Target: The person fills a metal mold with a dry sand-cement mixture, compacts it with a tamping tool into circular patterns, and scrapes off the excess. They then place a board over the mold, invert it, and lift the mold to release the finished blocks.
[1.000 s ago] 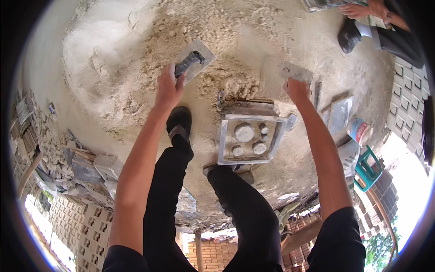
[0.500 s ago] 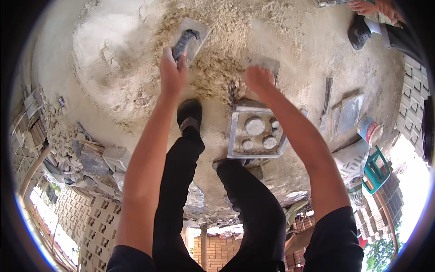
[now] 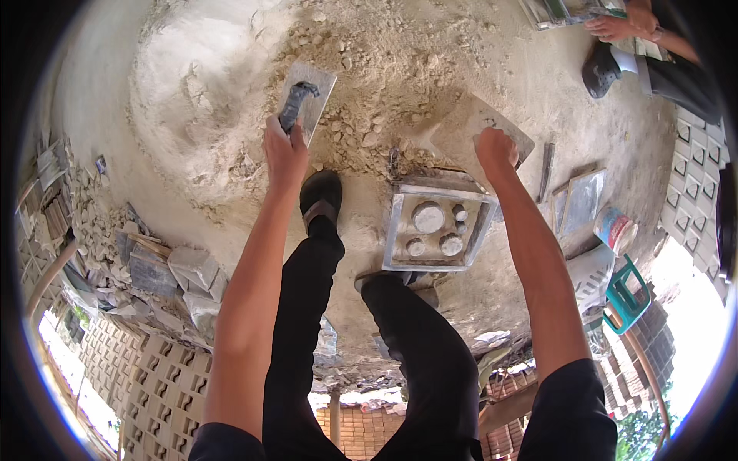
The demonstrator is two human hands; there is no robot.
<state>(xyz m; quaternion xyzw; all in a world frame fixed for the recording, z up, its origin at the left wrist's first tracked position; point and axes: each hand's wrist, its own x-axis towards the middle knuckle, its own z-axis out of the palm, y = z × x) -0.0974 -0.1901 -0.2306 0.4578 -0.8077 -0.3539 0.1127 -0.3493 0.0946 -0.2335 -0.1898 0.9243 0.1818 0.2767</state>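
My left hand [image 3: 284,154] grips the dark wrapped handle of a plastering trowel [image 3: 320,94], its flat grey plate pointing away over the crumbly sand mix [image 3: 365,107]. My right hand [image 3: 496,151] is closed round a second flat trowel [image 3: 520,140], whose handle the fist hides; that plate lies at or just above the dusty ground, right of the mix. Nearer me and between my arms sits a square grey mould frame [image 3: 392,234]. Inside it are a large round disc [image 3: 428,217] and several smaller round pieces. Part of its right edge lies close to my right forearm.
Pale powder [image 3: 192,84] is heaped at the far left. At the far right, another person's hands [image 3: 623,27] hold a frame, beside a dark shoe [image 3: 601,71]. Flat panels [image 3: 582,201], a tub [image 3: 615,230] and a green plastic stool [image 3: 629,296] stand right. Rubble [image 3: 154,261] lies left.
My right hand and its trowel have swept to the right, away from the mix and off the mould's far side. My left hand and its trowel have come slightly nearer to me.
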